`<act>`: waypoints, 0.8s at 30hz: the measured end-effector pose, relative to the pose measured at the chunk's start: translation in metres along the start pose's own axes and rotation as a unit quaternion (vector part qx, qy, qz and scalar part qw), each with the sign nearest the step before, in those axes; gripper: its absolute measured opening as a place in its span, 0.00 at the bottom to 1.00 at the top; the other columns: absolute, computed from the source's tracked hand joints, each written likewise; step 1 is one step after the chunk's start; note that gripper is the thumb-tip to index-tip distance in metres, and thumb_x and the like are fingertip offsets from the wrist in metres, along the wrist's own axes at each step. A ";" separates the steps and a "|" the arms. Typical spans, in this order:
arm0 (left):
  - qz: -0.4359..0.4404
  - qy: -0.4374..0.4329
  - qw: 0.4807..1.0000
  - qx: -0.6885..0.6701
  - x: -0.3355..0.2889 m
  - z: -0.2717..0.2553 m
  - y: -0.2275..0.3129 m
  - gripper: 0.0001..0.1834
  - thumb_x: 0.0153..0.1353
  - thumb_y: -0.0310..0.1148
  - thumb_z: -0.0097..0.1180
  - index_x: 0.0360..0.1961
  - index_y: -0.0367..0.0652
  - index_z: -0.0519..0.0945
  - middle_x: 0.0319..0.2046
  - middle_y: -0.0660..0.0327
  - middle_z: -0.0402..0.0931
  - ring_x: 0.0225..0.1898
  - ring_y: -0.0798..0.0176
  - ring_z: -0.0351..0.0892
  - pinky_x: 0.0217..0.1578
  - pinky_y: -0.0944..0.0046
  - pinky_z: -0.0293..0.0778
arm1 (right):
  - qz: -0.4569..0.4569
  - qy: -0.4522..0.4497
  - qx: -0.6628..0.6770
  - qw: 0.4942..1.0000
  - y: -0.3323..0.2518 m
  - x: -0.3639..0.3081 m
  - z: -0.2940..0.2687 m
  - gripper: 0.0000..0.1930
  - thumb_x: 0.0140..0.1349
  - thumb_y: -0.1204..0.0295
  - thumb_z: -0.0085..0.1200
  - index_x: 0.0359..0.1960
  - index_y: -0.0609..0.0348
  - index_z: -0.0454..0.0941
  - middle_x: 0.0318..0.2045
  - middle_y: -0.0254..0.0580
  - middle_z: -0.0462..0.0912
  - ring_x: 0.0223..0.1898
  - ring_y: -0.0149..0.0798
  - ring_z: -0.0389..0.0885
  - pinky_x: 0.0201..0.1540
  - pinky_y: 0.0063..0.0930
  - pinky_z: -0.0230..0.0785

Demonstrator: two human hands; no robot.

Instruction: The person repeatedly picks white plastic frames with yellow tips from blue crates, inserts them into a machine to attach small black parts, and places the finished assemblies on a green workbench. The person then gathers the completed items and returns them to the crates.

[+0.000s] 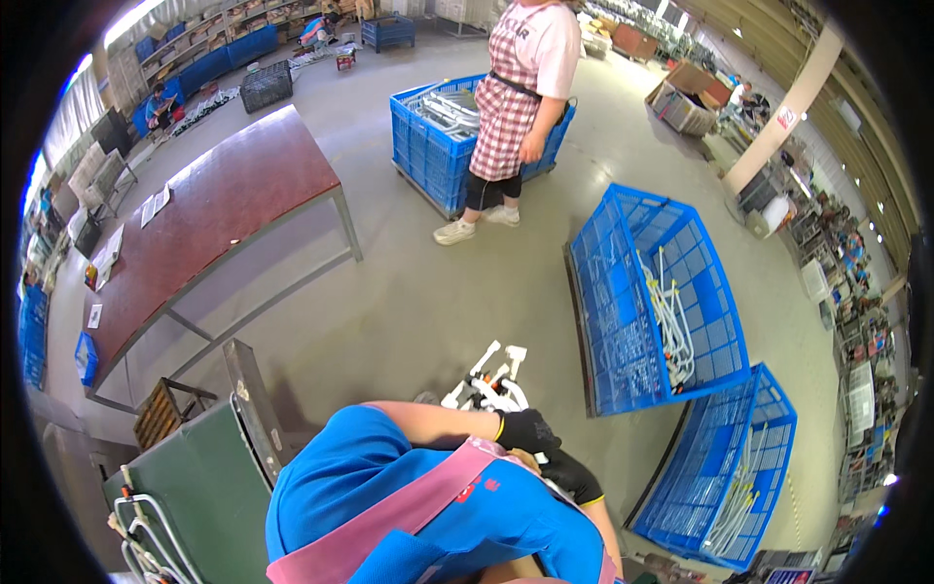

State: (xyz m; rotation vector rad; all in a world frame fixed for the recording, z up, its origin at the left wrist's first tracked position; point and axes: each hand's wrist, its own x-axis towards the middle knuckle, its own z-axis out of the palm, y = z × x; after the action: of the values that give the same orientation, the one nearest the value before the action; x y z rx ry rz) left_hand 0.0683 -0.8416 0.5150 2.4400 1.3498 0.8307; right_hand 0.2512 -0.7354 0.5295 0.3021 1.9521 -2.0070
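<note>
My left hand (pixel 526 431), in a black glove with a yellow cuff edge, is drawn in close in front of my body. Its fingers look curled, and what they hold, if anything, is hidden. Right beside it, slightly nearer, is my right hand (pixel 572 476) in a matching black glove; its fingers cannot be made out. The two gloves nearly meet or overlap. Just beyond my left hand, a cluster of bent white tubes (pixel 502 391) with black and orange parts shows low down, partly covered by my arm.
Two blue mesh crates (pixel 623 336) (pixel 681 487) with white tubes stand to my right. A person in a checked apron (pixel 503 127) stands ahead beside another blue crate (pixel 425 161). At left are a long dark red table (pixel 233 185) and a green surface (pixel 209 477) with bent tubes.
</note>
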 end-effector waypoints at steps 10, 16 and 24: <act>-0.177 0.153 0.966 0.112 -0.063 -0.077 -0.068 0.15 0.54 0.28 0.53 0.44 0.40 0.77 0.32 0.54 0.77 0.35 0.52 0.78 0.38 0.54 0.71 | 0.025 0.178 -0.106 0.978 -0.025 0.115 0.019 0.14 0.57 0.71 0.57 0.41 0.68 0.74 0.33 0.49 0.80 0.35 0.39 0.78 0.40 0.37 0.69; -0.164 0.191 0.968 0.014 -0.124 -0.103 -0.101 0.13 0.54 0.29 0.56 0.42 0.41 0.77 0.34 0.52 0.78 0.36 0.51 0.79 0.37 0.53 0.72 | 0.051 0.216 -0.126 0.967 -0.069 0.173 0.028 0.13 0.54 0.69 0.58 0.30 0.71 0.75 0.25 0.53 0.78 0.28 0.41 0.77 0.32 0.41 0.68; -0.344 0.107 0.931 -0.056 -0.204 -0.124 -0.112 0.22 0.58 0.32 0.57 0.55 0.41 0.75 0.44 0.51 0.78 0.44 0.51 0.79 0.43 0.59 0.75 | 0.072 0.216 -0.229 0.946 -0.085 0.232 0.022 0.22 0.50 0.59 0.60 0.33 0.71 0.72 0.26 0.59 0.78 0.29 0.46 0.77 0.31 0.43 0.67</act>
State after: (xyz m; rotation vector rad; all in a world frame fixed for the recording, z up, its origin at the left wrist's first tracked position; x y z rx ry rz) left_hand -0.1666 -0.9587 0.4906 1.6197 1.9871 0.9462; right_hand 0.0062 -0.7759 0.5229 0.7906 2.5003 -1.4175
